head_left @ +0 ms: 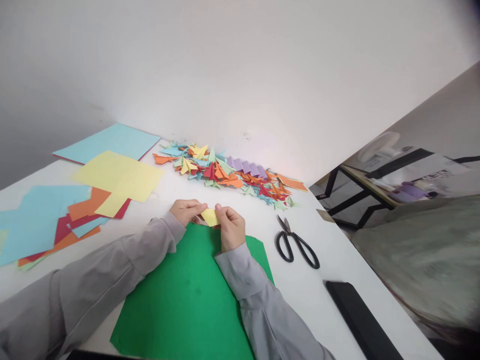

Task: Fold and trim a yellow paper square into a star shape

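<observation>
A small piece of yellow paper (210,217) is held up between my two hands, just above the far edge of a green sheet (180,300). My left hand (186,212) pinches its left end, with the fingers curled behind. On the right end, my right hand (231,226) grips it between thumb and fingers. The paper seems to be folded, but its exact shape is partly hidden by the fingers. Beyond the hands lies a long pile of small folded paper pieces (213,170) in many colours, several of them shaped like little planes.
Black-handled scissors (296,242) lie partly open to the right, near a black flat case (362,320). At left are a yellow sheet (120,172), loose blue paper (32,225) and a light-blue stack (108,142). A wall (240,75) rises behind the table.
</observation>
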Demonstrator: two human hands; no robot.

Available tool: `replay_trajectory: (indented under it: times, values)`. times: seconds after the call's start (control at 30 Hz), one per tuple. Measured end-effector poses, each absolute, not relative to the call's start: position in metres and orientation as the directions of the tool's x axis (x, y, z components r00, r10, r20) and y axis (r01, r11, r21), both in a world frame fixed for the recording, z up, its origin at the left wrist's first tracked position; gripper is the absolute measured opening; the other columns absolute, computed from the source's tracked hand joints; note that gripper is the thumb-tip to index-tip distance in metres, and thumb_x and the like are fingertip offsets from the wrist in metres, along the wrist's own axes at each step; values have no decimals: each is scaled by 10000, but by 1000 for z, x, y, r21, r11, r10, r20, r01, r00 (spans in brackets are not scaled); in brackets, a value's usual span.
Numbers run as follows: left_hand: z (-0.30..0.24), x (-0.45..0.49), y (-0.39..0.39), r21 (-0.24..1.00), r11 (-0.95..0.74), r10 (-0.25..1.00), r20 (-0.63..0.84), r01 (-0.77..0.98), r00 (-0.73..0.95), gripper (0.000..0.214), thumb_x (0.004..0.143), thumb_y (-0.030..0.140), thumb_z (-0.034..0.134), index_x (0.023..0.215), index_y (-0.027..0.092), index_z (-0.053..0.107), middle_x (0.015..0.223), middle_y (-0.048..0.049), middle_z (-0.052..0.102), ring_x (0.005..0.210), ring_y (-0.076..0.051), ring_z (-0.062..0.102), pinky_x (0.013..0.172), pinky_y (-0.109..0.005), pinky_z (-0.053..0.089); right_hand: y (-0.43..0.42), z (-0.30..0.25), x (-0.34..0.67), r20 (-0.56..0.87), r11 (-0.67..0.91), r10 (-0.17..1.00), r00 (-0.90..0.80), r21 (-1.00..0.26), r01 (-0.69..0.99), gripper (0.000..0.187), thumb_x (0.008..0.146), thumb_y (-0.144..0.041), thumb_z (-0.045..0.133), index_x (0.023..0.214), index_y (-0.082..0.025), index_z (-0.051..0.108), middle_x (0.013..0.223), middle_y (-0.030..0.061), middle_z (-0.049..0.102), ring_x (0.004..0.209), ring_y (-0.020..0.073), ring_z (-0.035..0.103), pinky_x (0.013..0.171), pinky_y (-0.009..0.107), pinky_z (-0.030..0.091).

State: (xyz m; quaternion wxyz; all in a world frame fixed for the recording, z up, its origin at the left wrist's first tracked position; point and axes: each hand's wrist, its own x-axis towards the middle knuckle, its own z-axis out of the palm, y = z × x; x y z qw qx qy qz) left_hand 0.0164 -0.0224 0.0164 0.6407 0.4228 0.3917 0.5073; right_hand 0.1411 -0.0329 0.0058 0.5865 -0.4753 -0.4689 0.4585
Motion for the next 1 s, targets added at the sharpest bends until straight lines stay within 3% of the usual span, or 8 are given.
replay_trajectory:
  times: [0.17, 0.33, 0.53, 0.73, 1.0]
  values:
    - [13, 17, -17, 867, 166, 986, -157, -470, 59, 289, 489, 300, 727, 641, 74, 633, 542, -47, 611, 462, -96, 539, 393, -192, 425, -31, 7, 141, -40, -3, 991, 130, -961, -278, 354, 640, -508, 558, 634, -155, 538, 528, -27, 522, 415, 82, 453, 340, 192, 330]
    - [14, 17, -16, 822, 185, 980, -192, -539, 45, 262, 471, 247, 741, 607, 62, 614, 495, -51, 605, 445, -108, 558, 420, -203, 452, -34, 10, 140, 57, 54, 998, -30, -994, -99, 276, 539, -360, 692, 661, -153, 557, 510, -40, 538, 438, 83, 475, 364, 182, 348]
    - [17, 20, -21, 859, 215, 974, -222, -464, 41, 253, 400, 204, 760, 542, 82, 590, 432, -17, 584, 444, -123, 576, 435, -209, 460, -33, 7, 142, 73, 79, 996, 57, -989, -121, 261, 621, -379, 629, 550, -156, 512, 499, -27, 558, 397, 71, 453, 361, 192, 346]
    - [17, 19, -25, 979, 108, 987, -85, -173, 133, 205, 411, 210, 740, 478, 108, 575, 377, 21, 543, 355, -78, 504, 386, -185, 403, -33, 9, 143, 77, 91, 992, 101, -986, -139, 249, 635, -386, 622, 591, -155, 537, 399, -62, 490, 341, 61, 405, 349, 190, 315]
    - [18, 18, -25, 960, 171, 972, -128, -222, 196, 231, 423, 218, 738, 436, 109, 534, 378, -1, 552, 357, -94, 518, 415, -212, 431, -34, 8, 144, 102, 104, 995, 19, -981, -162, 226, 632, -342, 631, 552, -165, 515, 395, -63, 494, 349, 65, 405, 367, 196, 326]
